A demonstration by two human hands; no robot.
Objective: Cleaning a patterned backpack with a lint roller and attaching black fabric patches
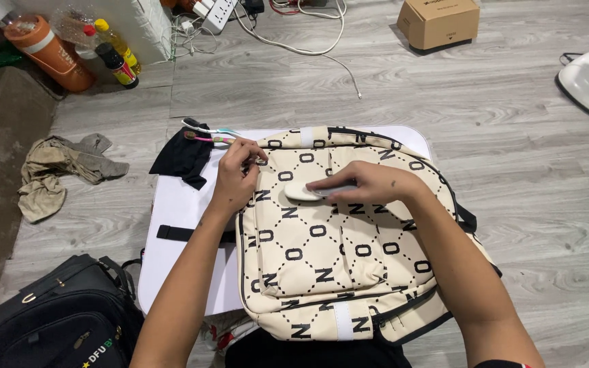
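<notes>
Backpack (322,252), cream with black letter pattern, lies flat.

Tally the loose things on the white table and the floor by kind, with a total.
Bags: 2, cream backpack and black bag
Toothbrushes: 2
Bottles: 3
Cardboard boxes: 1
Crumpled cloths: 2, black and beige
Total: 10
</notes>
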